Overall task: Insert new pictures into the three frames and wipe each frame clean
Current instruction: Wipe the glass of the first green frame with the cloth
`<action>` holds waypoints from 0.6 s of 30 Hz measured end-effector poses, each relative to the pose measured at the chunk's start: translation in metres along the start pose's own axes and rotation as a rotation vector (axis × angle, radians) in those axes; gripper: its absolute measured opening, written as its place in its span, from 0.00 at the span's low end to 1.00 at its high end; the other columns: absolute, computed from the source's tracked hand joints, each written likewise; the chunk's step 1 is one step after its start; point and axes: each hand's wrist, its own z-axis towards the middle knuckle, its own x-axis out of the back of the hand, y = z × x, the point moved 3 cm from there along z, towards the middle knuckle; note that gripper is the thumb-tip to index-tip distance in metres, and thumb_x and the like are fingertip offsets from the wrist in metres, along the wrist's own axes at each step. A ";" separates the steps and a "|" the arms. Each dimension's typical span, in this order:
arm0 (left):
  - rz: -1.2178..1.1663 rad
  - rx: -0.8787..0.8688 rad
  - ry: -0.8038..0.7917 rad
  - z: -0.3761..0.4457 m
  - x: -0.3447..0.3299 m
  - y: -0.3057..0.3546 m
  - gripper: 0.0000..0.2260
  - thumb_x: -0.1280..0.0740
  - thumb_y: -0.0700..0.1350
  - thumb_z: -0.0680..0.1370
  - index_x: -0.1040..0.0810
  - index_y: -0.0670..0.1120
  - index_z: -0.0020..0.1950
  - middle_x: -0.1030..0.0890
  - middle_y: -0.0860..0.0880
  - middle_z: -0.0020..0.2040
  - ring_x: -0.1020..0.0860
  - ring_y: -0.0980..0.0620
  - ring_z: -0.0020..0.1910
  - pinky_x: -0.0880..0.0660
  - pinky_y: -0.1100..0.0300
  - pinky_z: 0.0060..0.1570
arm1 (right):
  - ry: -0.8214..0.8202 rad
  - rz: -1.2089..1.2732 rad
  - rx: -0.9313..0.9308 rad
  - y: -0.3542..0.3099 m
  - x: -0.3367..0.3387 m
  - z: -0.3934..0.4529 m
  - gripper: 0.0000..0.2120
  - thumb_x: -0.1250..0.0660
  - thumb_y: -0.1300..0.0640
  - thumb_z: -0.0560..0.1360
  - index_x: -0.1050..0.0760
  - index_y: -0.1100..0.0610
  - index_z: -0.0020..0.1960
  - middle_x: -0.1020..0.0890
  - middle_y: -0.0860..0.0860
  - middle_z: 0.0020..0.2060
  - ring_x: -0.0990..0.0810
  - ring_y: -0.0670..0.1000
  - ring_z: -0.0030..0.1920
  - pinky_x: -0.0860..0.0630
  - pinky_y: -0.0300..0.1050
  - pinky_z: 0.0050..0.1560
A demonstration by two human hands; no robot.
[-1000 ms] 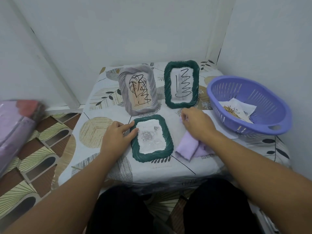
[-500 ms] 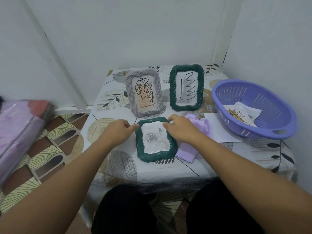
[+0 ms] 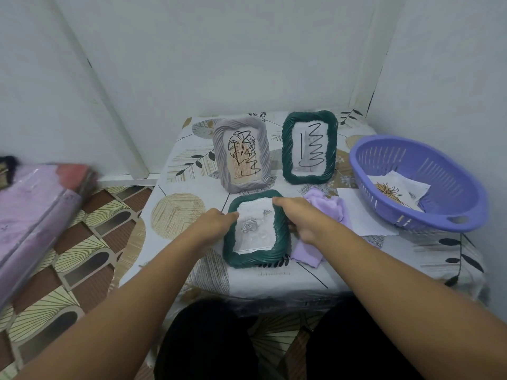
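A dark green frame (image 3: pixel 256 257) with a rose picture lies flat at the table's front. My left hand (image 3: pixel 210 224) grips its left edge and my right hand (image 3: pixel 297 216) grips its right edge. Behind it a grey frame (image 3: pixel 219 157) and a second green frame (image 3: pixel 310 175) stand upright, both scribbled with black marker. A lilac cloth (image 3: pixel 326 204) lies crumpled under and beside my right hand. Loose pictures (image 3: pixel 395 192) lie in the purple basket (image 3: pixel 450 212).
A white sheet of paper (image 3: pixel 359 215) lies between the cloth and the basket. The small table (image 3: pixel 175 212) stands in a corner, with walls behind and to the right. A wrapped pink bundle (image 3: pixel 35 212) lies on the patterned floor at left.
My right hand has let go of the lilac cloth and moved left onto the flat green frame's right edge. My left hand stays at its left edge. The view has shifted.
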 end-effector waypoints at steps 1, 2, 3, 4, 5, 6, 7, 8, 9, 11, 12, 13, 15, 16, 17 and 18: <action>-0.040 0.013 -0.010 0.000 0.000 -0.001 0.20 0.37 0.58 0.82 0.21 0.40 0.54 0.18 0.43 0.52 0.22 0.46 0.46 0.28 0.53 0.45 | -0.031 0.084 -0.012 -0.001 -0.004 -0.002 0.14 0.35 0.51 0.81 0.22 0.60 0.59 0.15 0.57 0.55 0.17 0.58 0.49 0.20 0.49 0.50; -0.080 0.023 -0.018 -0.002 0.002 -0.001 0.21 0.37 0.59 0.82 0.21 0.40 0.55 0.18 0.44 0.52 0.22 0.46 0.46 0.28 0.53 0.46 | -0.065 0.150 -0.016 -0.003 -0.007 -0.004 0.11 0.36 0.53 0.82 0.22 0.60 0.57 0.15 0.59 0.54 0.16 0.60 0.54 0.19 0.55 0.58; -0.120 0.031 -0.025 -0.003 0.003 -0.001 0.22 0.37 0.60 0.81 0.21 0.40 0.56 0.19 0.45 0.50 0.23 0.47 0.44 0.28 0.54 0.45 | -0.094 0.186 -0.009 -0.005 -0.010 -0.006 0.09 0.38 0.55 0.83 0.23 0.60 0.55 0.15 0.60 0.55 0.16 0.62 0.57 0.21 0.61 0.62; -0.159 0.041 -0.030 -0.003 0.005 -0.002 0.23 0.37 0.61 0.81 0.21 0.41 0.57 0.20 0.47 0.47 0.25 0.49 0.41 0.29 0.54 0.45 | -0.114 0.190 0.000 -0.007 -0.013 -0.008 0.08 0.39 0.56 0.84 0.24 0.59 0.53 0.16 0.61 0.55 0.17 0.63 0.59 0.22 0.65 0.63; -0.199 0.056 -0.035 -0.002 0.005 -0.002 0.24 0.36 0.62 0.81 0.21 0.41 0.57 0.22 0.48 0.44 0.27 0.50 0.39 0.30 0.55 0.44 | -0.120 0.185 0.012 -0.008 -0.014 -0.010 0.08 0.40 0.56 0.85 0.26 0.59 0.52 0.16 0.62 0.56 0.17 0.63 0.59 0.23 0.66 0.63; -0.235 0.066 -0.031 -0.002 0.005 -0.002 0.23 0.36 0.62 0.81 0.21 0.41 0.55 0.23 0.49 0.41 0.28 0.51 0.36 0.30 0.57 0.42 | -0.119 0.177 0.028 -0.008 -0.015 -0.011 0.07 0.40 0.56 0.85 0.27 0.59 0.52 0.17 0.62 0.57 0.17 0.63 0.59 0.23 0.67 0.63; -0.268 0.076 -0.026 -0.003 0.006 -0.001 0.21 0.36 0.61 0.81 0.21 0.42 0.52 0.25 0.50 0.38 0.29 0.52 0.34 0.31 0.58 0.38 | -0.121 0.181 0.042 -0.007 -0.015 -0.011 0.07 0.40 0.56 0.85 0.28 0.59 0.53 0.18 0.63 0.58 0.18 0.63 0.59 0.23 0.67 0.63; -0.304 0.085 -0.025 -0.005 0.006 0.000 0.20 0.37 0.60 0.82 0.22 0.43 0.49 0.25 0.50 0.36 0.29 0.52 0.32 0.32 0.60 0.34 | -0.127 0.193 0.052 -0.007 -0.015 -0.011 0.06 0.40 0.56 0.85 0.28 0.58 0.54 0.18 0.63 0.59 0.17 0.62 0.59 0.23 0.67 0.63; -0.342 0.085 -0.028 -0.008 0.006 0.001 0.19 0.37 0.59 0.83 0.22 0.43 0.47 0.25 0.50 0.34 0.28 0.52 0.31 0.31 0.60 0.31 | -0.138 0.208 0.063 -0.006 -0.014 -0.012 0.06 0.40 0.55 0.85 0.28 0.58 0.54 0.18 0.63 0.59 0.17 0.61 0.57 0.24 0.67 0.64; -0.419 0.078 -0.065 -0.014 0.008 0.003 0.20 0.37 0.60 0.83 0.22 0.43 0.49 0.19 0.48 0.38 0.21 0.50 0.35 0.26 0.60 0.32 | -0.159 0.249 0.089 -0.004 -0.012 -0.010 0.06 0.41 0.56 0.86 0.28 0.57 0.54 0.17 0.61 0.54 0.18 0.58 0.52 0.22 0.62 0.63; -0.466 0.076 -0.099 -0.016 0.008 0.003 0.20 0.37 0.61 0.82 0.21 0.43 0.52 0.16 0.46 0.44 0.18 0.48 0.41 0.22 0.57 0.37 | -0.175 0.279 0.096 -0.005 -0.010 -0.011 0.07 0.42 0.56 0.86 0.27 0.56 0.53 0.17 0.59 0.51 0.18 0.57 0.50 0.20 0.59 0.60; -0.518 0.077 -0.144 -0.019 0.009 0.004 0.21 0.37 0.62 0.82 0.20 0.44 0.57 0.14 0.45 0.50 0.16 0.46 0.48 0.20 0.54 0.44 | -0.197 0.308 0.101 -0.006 -0.010 -0.012 0.07 0.42 0.56 0.86 0.27 0.56 0.52 0.17 0.56 0.48 0.18 0.56 0.47 0.20 0.57 0.56; -0.625 0.067 -0.239 -0.021 0.009 0.005 0.22 0.39 0.62 0.82 0.21 0.47 0.63 0.14 0.46 0.57 0.16 0.45 0.57 0.21 0.47 0.58 | -0.229 0.333 0.114 -0.011 -0.010 -0.015 0.08 0.42 0.55 0.86 0.27 0.55 0.51 0.17 0.54 0.43 0.18 0.54 0.42 0.20 0.53 0.49; -0.661 0.052 -0.265 -0.022 0.010 0.006 0.22 0.40 0.62 0.83 0.21 0.48 0.65 0.14 0.47 0.59 0.16 0.44 0.58 0.23 0.44 0.62 | -0.234 0.334 0.113 -0.013 -0.009 -0.017 0.08 0.43 0.55 0.86 0.27 0.54 0.51 0.16 0.54 0.42 0.18 0.54 0.41 0.19 0.52 0.48; -0.680 0.034 -0.278 -0.023 0.011 0.008 0.22 0.41 0.62 0.83 0.21 0.48 0.66 0.15 0.47 0.59 0.16 0.45 0.59 0.24 0.43 0.64 | -0.247 0.336 0.107 -0.016 -0.010 -0.018 0.08 0.43 0.53 0.86 0.26 0.54 0.53 0.16 0.54 0.43 0.17 0.55 0.42 0.19 0.52 0.48; -0.694 0.012 -0.283 -0.024 0.012 0.008 0.23 0.41 0.63 0.83 0.22 0.49 0.67 0.15 0.47 0.60 0.17 0.45 0.60 0.25 0.42 0.65 | -0.263 0.337 0.096 -0.018 -0.011 -0.020 0.11 0.43 0.52 0.85 0.24 0.55 0.57 0.15 0.56 0.46 0.16 0.57 0.44 0.18 0.54 0.51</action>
